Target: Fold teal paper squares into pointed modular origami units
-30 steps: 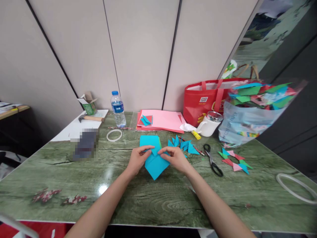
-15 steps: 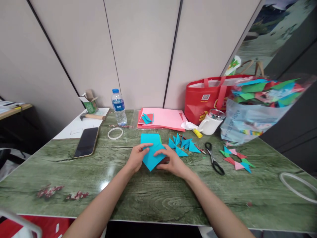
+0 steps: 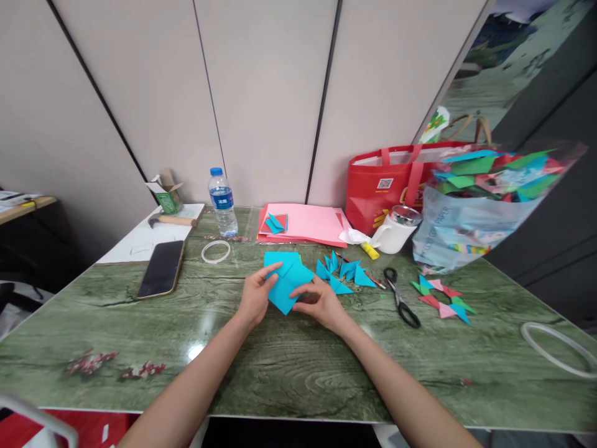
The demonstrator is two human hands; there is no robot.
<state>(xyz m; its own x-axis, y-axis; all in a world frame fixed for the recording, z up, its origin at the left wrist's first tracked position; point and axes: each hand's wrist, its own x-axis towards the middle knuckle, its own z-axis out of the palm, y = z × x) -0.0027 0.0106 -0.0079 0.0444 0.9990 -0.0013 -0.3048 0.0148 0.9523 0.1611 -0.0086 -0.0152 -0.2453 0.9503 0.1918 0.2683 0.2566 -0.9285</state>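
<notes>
A piece of blue paper (image 3: 285, 287), partly folded and creased, is held between my two hands just above the table. My left hand (image 3: 256, 295) grips its left side, the index finger lying across the top face. On the lower right edge my right hand (image 3: 321, 302) pinches the paper between thumb and fingers. Behind it, a blue square of paper (image 3: 275, 256) shows, with a bit of green at its right edge. Several folded blue paper pieces (image 3: 342, 287) lie just right of my right hand.
Right of the folded pieces lie black-handled scissors (image 3: 401, 297) and a multicoloured paper ring (image 3: 444, 298). A white mug (image 3: 396, 235), glue stick (image 3: 370, 251), red bag (image 3: 368, 186) and pink paper stack (image 3: 317, 221) stand behind. Leftward are a water bottle (image 3: 222, 205), phone (image 3: 161, 269) and hammer (image 3: 175, 220).
The blue paper's lower point has moved slightly up and right. My right hand has shifted its fingers into a pinch on the lower right edge. The view has moved slightly.
</notes>
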